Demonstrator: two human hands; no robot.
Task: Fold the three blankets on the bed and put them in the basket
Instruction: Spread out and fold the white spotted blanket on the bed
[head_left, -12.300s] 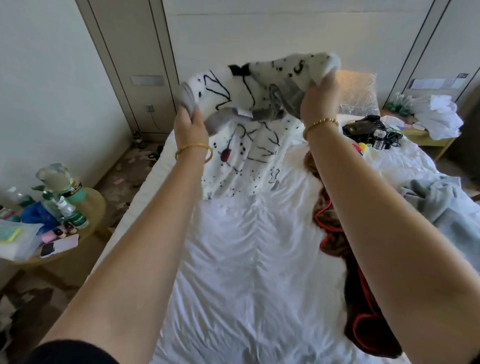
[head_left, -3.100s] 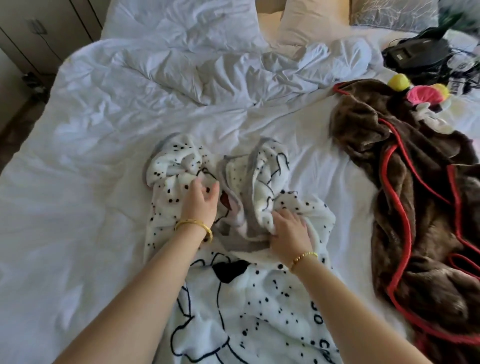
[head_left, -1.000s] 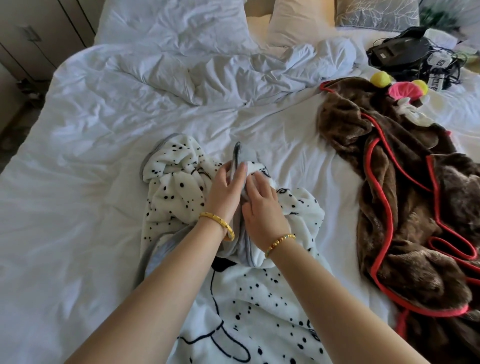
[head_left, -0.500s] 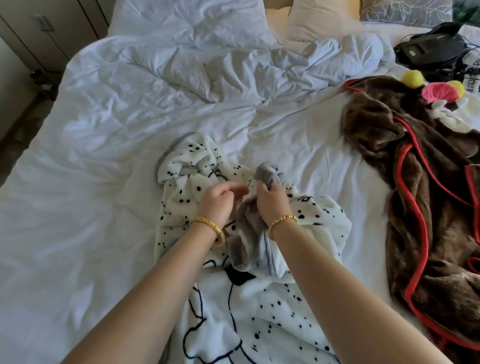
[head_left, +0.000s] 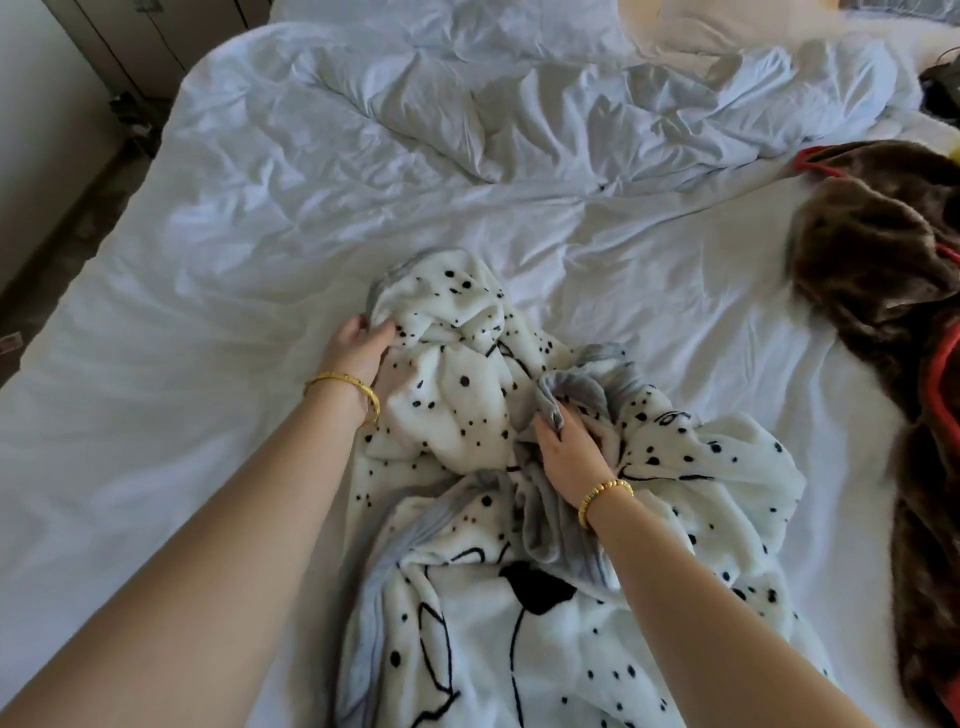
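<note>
I look down on the wide bed with its rumpled white cotton sheet (head_left: 218, 364), which fills nearly the whole view. A crumpled white duvet (head_left: 545, 104) lies bunched across the head end, reaching from the left edge to the far right corner. Along the right edge sprawls the brown fur-like blanket with red piping (head_left: 883, 270), unfolded and heaped, cut off by the frame.

The white fleece blanket with black spots, black line drawing and a grey reverse side (head_left: 519, 649) lies in the middle of the bed towards the foot end, well apart from the brown one. It is not folded: its far part is gathered into soft lumps, the grey backing shows along the left border and in a turned-over flap at the centre, and the near part spreads flatter towards me.

My left hand (head_left: 358, 348) pinches the far-left corner of the spotted blanket, thumb and fingers closed on the grey-edged fabric. My right hand (head_left: 566, 447) grips the grey flap at the centre, fingers curled into the cloth. A plain gold bangle (head_left: 345, 387) sits on the left wrist, a gold beaded bracelet (head_left: 602, 496) on the right.
</note>
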